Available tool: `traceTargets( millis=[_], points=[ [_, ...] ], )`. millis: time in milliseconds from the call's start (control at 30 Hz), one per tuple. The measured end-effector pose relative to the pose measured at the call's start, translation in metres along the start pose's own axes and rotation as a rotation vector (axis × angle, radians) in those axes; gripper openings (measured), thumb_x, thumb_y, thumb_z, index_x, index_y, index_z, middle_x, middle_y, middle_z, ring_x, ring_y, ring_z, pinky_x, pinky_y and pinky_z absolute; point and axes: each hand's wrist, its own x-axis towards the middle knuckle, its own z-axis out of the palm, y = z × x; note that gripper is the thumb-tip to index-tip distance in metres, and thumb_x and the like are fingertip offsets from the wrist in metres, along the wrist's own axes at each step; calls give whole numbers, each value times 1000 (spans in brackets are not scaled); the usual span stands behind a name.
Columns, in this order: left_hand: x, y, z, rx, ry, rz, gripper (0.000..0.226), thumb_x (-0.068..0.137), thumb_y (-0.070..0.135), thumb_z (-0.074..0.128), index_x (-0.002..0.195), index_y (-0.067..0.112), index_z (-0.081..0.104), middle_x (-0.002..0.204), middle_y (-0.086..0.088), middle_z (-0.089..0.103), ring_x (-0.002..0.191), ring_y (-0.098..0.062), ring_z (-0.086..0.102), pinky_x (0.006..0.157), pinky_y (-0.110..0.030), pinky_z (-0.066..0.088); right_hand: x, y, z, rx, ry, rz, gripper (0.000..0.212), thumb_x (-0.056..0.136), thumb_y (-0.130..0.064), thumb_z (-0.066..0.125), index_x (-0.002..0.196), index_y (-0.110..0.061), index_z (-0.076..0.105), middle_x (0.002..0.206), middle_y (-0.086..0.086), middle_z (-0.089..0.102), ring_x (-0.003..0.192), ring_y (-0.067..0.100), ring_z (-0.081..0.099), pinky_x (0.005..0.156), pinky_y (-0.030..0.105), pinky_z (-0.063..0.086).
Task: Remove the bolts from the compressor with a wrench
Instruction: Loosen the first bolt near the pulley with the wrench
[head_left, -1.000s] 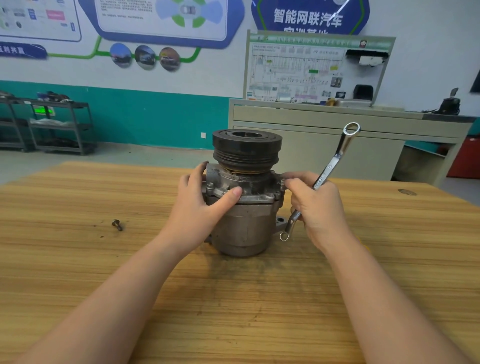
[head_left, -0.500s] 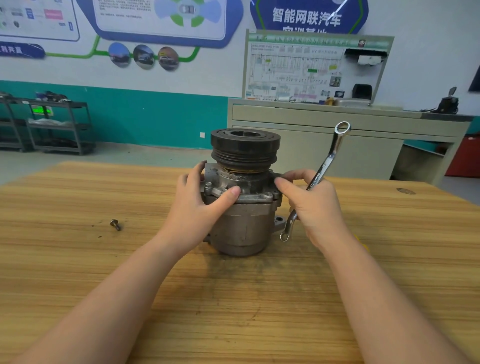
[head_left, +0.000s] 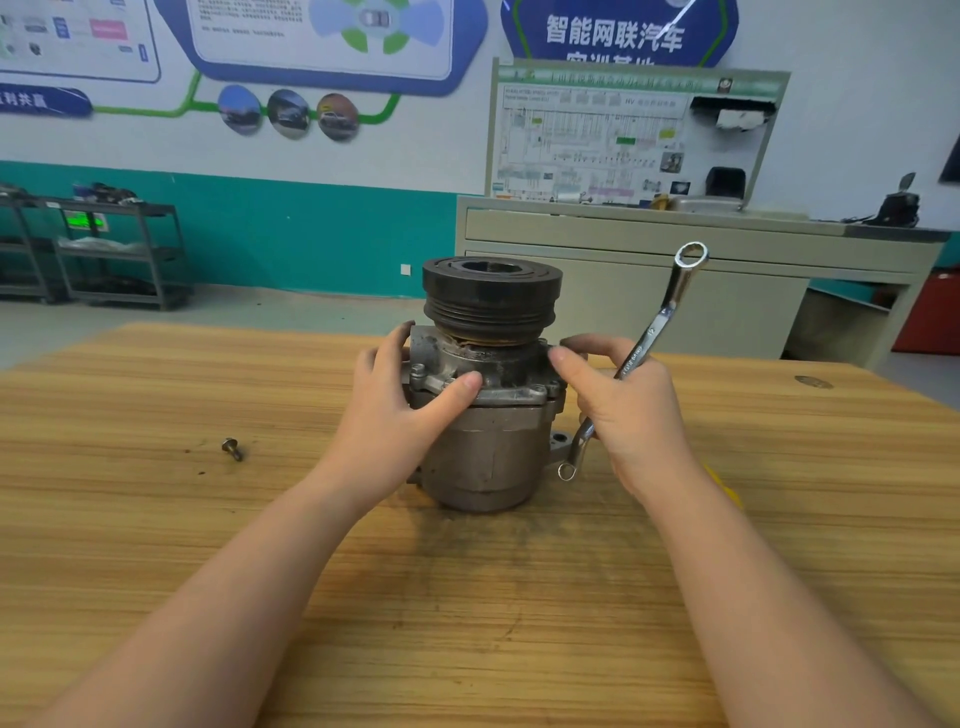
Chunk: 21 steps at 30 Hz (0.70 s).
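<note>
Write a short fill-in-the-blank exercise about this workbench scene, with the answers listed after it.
1. The left hand grips the ____, which stands on the wooden table.
2. The right hand holds a ____.
3. One loose bolt lies on the table to the ____ of the left hand.

Missing words: compressor; wrench; left

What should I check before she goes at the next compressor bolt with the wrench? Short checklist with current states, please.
1. Compressor upright on the table: ok.
2. Left hand steadying the housing: ok.
3. Wrench in right hand: ok.
4. Wrench ring seated on a bolt: not ok, both ends are free.
5. Flange bolts still fitted: ok, at least two visible.
6. Loose bolt clear of the work: ok, lies well left.
</note>
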Motion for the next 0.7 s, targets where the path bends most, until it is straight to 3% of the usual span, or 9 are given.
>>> traceTargets(
  millis=[100,167,233,333,467,567,700],
  points=[
    [0,0,0,4,6,3,112,58,78,51,153,26,25,144,6,34,121,0,34,83,-3,25,1,1,-1,8,7,16,5,83,-19,70,78,-21,68,36,-13,40,34,3,34,38,13,29],
    [0,1,0,5,1,2,112,58,79,51,154,26,23,145,5,33,122,0,34,89,-9,27,2,0,-1,74,10,45,10,82,-15,64,78,-21,70,38,-13,39,36,4,33,40,16,29],
    [-1,0,0,6,-2,-1,112,59,79,51,154,27,22,146,5,32,124,-1,34,94,-17,29,1,-1,-1,62,6,37,8,80,-22,64,85,-22,71,37,-13,38,36,4,33,40,15,29],
    [0,0,0,7,-1,-4,110,61,78,52,154,27,22,145,6,33,123,-2,35,95,-18,29,-1,-1,-1,-20,3,-6,9,82,-26,72,86,-22,66,35,-14,41,33,1,37,39,12,31],
    [0,-1,0,14,-10,-10,109,62,78,52,154,28,22,147,5,32,125,-3,35,97,-22,31,2,0,1,47,12,58,11,72,-26,64,80,-21,70,37,-13,35,36,7,30,47,23,30],
    [0,-1,-1,14,-7,-9,110,61,79,52,154,28,23,146,5,33,124,-3,35,95,-20,30,0,0,0,-8,12,32,16,75,-34,69,87,-23,69,36,-14,41,35,4,36,40,19,32],
    [0,0,0,12,-4,-19,111,59,80,52,153,27,24,144,5,34,123,-3,36,95,-21,31,0,1,-1,-27,5,21,4,82,-21,70,80,-22,67,36,-14,43,34,1,37,38,14,32]
  ],
)
